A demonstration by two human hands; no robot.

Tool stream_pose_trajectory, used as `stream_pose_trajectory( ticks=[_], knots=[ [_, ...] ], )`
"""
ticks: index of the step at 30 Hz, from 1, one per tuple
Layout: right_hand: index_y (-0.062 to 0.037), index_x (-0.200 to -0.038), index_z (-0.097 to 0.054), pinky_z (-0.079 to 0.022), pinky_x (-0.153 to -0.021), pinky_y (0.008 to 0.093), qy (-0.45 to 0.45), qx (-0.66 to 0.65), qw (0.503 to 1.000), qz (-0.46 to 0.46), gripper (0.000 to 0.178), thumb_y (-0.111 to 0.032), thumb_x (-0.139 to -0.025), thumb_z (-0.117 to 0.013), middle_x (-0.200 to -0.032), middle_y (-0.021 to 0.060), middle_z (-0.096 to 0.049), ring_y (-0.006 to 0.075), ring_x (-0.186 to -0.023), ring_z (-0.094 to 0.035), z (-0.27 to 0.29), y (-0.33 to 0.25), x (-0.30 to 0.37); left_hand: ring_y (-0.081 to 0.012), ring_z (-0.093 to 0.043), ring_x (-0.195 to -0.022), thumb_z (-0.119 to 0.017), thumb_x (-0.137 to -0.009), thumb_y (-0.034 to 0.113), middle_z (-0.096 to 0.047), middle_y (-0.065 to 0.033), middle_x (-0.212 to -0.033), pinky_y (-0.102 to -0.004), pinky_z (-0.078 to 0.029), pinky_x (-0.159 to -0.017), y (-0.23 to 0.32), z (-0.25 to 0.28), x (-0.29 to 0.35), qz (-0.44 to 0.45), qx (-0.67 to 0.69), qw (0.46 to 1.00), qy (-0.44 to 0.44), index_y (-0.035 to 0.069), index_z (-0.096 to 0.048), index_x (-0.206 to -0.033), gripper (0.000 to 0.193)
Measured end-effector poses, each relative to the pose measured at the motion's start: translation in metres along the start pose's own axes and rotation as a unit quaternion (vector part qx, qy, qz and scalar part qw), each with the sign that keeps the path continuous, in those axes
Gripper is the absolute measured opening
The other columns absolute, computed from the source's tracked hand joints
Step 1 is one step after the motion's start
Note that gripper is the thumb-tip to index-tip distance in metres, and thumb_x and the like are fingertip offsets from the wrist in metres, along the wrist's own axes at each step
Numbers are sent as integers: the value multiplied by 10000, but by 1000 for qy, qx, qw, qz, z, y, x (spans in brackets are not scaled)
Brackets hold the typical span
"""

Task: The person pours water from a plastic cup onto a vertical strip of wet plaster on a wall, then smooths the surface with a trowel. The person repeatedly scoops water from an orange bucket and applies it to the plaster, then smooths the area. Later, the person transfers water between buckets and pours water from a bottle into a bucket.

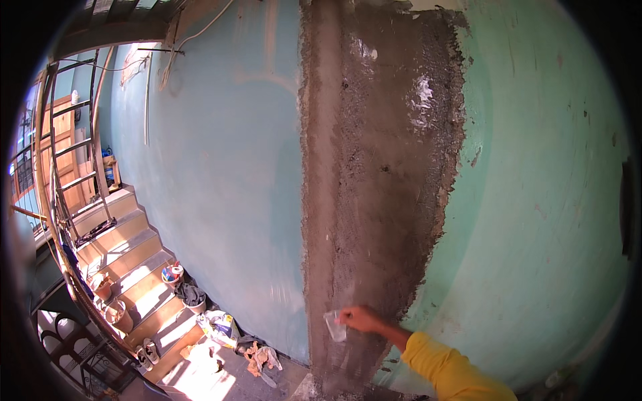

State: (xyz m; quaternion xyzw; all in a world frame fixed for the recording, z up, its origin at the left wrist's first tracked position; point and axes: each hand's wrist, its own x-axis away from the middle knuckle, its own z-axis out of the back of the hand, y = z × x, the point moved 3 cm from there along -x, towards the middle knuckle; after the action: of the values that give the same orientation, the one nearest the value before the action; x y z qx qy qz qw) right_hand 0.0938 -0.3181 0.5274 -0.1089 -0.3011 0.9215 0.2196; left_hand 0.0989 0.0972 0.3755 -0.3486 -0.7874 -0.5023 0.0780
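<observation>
My right hand point(360, 319), at the end of a yellow sleeve point(445, 364), reaches in from the lower right. Its fingers are closed on the rim of a clear plastic cup point(336, 327), which tilts in front of the wall. What the cup contains, if anything, I cannot make out. Behind it runs a tall strip of grey-brown plaster point(388, 200) with ragged edges and shiny, wet-looking patches. Whether the cup touches the plaster I cannot tell. My left hand does not show.
Blue wall point(221, 180) borders the strip on the left, green wall point(535, 187) on the right. Tiled stairs point(144, 257) climb at the left beside a metal ladder point(77, 144). Pots point(119, 316), shoes point(147, 353), a bag point(219, 327) and crumpled wrappings point(262, 359) lie below.
</observation>
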Motion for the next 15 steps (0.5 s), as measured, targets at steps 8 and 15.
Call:
stream_pose_trajectory(
  ticks=[8, 15],
  knots=[
    [-92, -982, -660, -347, -448, 221, 323, -9, 933, 162, 451, -542, -964, -640, -764, -24, -592, 49, -584, -502, 480, -285, -116, -101, -444, -542, -586, -1037, 346, -449, 36, -645, -276, -404, -497, 3, 5, -4, 2, -4, 1000, 9, 160, -545, -792, 311],
    [-89, -1021, -697, -496, -564, 287, 170, -36, 951, 255, 269, -356, -994, -674, -854, 12, -679, 86, -685, -599, 354, -237, -120, -106, -452, -541, -590, -1034, 347, -455, 31, -642, -281, -414, -497, 1, 13, -1, -12, -7, 1000, 13, 160, -541, -781, 318]
  ],
)
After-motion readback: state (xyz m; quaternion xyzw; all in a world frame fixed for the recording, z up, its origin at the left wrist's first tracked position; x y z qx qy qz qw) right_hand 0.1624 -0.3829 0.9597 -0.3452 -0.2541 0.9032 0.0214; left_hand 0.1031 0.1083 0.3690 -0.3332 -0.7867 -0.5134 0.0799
